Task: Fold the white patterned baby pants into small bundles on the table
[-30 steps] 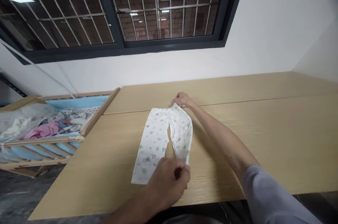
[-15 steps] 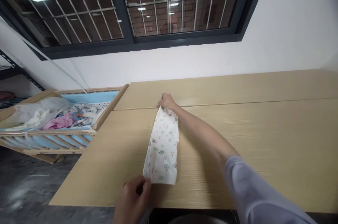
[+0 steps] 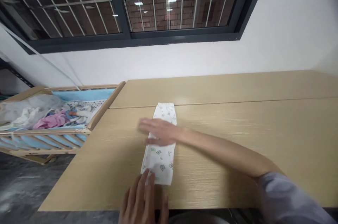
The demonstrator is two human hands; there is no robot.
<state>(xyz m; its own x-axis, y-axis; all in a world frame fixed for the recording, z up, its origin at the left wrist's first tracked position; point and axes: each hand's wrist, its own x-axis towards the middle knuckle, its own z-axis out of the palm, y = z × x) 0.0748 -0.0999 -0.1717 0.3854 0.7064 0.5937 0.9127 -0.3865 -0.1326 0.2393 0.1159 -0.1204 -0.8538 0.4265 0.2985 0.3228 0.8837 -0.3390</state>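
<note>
Over the folded pants (image 3: pixel 161 159), the right hand (image 3: pixel 160 131), now off the waist (image 3: pixel 166 105), stretches flat, the left hand (image 3: pixel 142 199) likewise unpinched.

White printed trousers (image 3: pixel 161 157), folded lengthwise, narrow strip, flat on the table (image 3: pixel 232 118)

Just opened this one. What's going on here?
A person works with both bare hands on a white printed garment, which lies in a narrow strip on the wooden table. The left hand has its fingertips at the garment's near left corner. The right hand, blurred, is spread across its middle; whether it presses down is unclear. To the left stands a wooden crib with a pink cloth among other fabrics.
</note>
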